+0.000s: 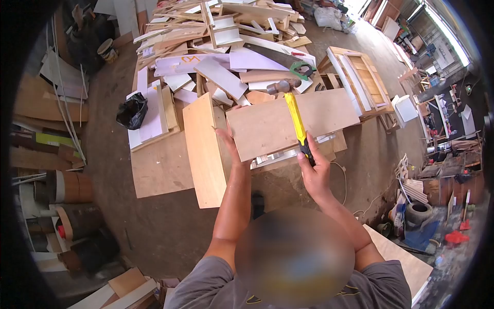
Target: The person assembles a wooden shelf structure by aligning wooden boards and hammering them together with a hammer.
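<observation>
My right hand [315, 175] is closed round the black grip of a hammer [294, 116] with a yellow handle. The hammer's metal head lies over the far edge of a brown plywood board [267, 123]. My left hand [226, 139] grips the near left end of that board, its fingers partly hidden. Beside it, a paler wooden panel [203, 154] stands at an angle to the plywood, close to my left thumb. Whether the two pieces are joined cannot be made out. White strips show under the plywood's near edge.
A large heap of offcuts [190, 49] covers the bench beyond. A green clamp-like tool [302, 70] lies among them. At the left, a black plastic bag [132, 110] hangs by the bench edge. A wooden frame [363, 77] stands right; rolls of sheet material [82, 224] lie left.
</observation>
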Demonstrator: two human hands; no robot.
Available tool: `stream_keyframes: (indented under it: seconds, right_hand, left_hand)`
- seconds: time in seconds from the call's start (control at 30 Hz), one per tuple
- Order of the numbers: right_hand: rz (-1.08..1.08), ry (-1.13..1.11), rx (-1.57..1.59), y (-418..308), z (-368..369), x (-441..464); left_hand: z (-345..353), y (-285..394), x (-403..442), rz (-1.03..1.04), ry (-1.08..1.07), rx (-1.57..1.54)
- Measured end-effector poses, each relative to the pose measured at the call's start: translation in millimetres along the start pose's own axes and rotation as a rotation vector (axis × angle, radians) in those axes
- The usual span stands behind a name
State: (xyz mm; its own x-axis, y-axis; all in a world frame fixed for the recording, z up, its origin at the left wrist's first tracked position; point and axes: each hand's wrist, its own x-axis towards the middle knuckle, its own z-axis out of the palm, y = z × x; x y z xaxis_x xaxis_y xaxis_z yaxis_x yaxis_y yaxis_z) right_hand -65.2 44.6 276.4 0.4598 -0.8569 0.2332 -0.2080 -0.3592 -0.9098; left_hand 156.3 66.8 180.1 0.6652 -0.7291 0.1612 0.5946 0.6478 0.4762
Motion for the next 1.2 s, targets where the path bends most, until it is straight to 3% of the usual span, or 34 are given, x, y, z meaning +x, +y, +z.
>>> stream_keyframes:
  seconds: [0.13,0.37,0.6,0.73,1.2]
  right_hand:
    - [0.096,-0.058,0.087,6.1,3.8,3.2]
    - [0.121,-0.149,-0.024,-3.3,-13.2,-3.3]
    - [-0.181,-0.171,-0.29,-18.8,-53.0,-17.0]
    - [-0.245,-0.215,-0.407,-33.4,-78.1,-23.9]
    - [-0.25,-0.328,-0.597,-68.2,-99.6,-19.7]
  left_hand:
    - [4.7,0.1,0.0,0.015,0.075,0.122]
    - [-0.6,-4.2,9.0,-0.008,0.089,0.017]
    - [-8.7,-6.4,16.2,0.025,0.108,0.064]
    - [-8.0,-6.3,15.7,0.058,0.107,0.107]
    - [-7.2,-4.6,15.4,0.075,0.088,0.095]
